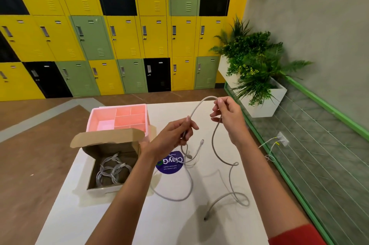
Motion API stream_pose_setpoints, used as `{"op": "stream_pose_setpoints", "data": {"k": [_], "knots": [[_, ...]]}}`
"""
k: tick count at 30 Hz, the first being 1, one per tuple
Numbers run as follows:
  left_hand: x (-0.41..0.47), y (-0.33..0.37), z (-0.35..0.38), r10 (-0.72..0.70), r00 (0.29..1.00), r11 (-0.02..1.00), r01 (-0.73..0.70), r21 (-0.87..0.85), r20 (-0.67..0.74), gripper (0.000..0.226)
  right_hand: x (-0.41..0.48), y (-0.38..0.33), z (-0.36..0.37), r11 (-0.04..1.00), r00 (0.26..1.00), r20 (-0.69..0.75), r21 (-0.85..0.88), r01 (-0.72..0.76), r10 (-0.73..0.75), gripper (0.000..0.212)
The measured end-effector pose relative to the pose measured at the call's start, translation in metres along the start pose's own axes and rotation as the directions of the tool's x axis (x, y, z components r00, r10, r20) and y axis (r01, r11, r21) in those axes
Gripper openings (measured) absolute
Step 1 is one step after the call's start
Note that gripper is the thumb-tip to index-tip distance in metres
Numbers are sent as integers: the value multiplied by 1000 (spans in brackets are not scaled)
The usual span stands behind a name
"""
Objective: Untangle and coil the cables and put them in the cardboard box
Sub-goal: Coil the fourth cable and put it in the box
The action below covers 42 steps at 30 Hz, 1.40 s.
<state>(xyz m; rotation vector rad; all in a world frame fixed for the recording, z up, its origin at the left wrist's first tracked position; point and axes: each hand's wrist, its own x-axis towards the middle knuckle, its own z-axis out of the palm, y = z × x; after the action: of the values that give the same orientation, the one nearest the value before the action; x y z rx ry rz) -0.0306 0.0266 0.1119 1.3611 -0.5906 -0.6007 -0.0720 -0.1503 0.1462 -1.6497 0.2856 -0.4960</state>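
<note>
A long grey cable [214, 143] arches between my hands above the white table [111, 216]. My left hand [176, 132] grips one stretch of it, and my right hand [227, 114] pinches it near the top of the arch. From my right hand the cable hangs down and loops over the table, ending in a plug [206, 217] near the front. A second grey cable [179, 190] lies loose under my left hand. The open cardboard box [111, 145] stands at the table's left edge with coiled grey cables [111, 173] inside.
A pink compartment tray [119, 118] sits behind the box. A round blue sticker [169, 166] is on the table. To the right run a green rail, a mesh panel, and a white planter [263, 103]. Lockers fill the far wall.
</note>
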Motion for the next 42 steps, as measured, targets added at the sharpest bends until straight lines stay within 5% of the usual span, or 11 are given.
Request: {"op": "stream_pose_setpoints", "data": {"k": [6, 11, 16, 23, 30, 37, 42], "knots": [[-10, 3, -2, 24, 994, 971, 2, -238, 107, 32, 3, 5, -2, 998, 985, -167, -23, -54, 50, 20], [-6, 24, -4, 98, 993, 928, -71, -366, 57, 39, -11, 23, 6, 944, 996, -7, -319, -83, 85, 26], [-5, 30, -4, 119, 993, 964, -119, -240, -13, 41, -26, 29, 21, 867, 965, 219, -499, -16, 144, 29], [-2, 18, -5, 28, 990, 966, -63, -252, -138, 39, -45, 21, 34, 756, 800, 495, -650, 82, 339, 26], [-3, 0, -13, -2, 970, 993, 31, 116, -242, 41, -51, -6, 28, 698, 670, 628, -680, 225, 396, 29], [-10, -8, -7, -8, 988, 984, 35, 172, -152, 39, -44, -36, 18, 713, 758, 638, -594, 372, 135, 20], [-15, -1, -2, -127, 992, 989, 127, 81, 1, 39, -32, -30, 15, 828, 874, 483, -473, 303, -44, 22]]}}
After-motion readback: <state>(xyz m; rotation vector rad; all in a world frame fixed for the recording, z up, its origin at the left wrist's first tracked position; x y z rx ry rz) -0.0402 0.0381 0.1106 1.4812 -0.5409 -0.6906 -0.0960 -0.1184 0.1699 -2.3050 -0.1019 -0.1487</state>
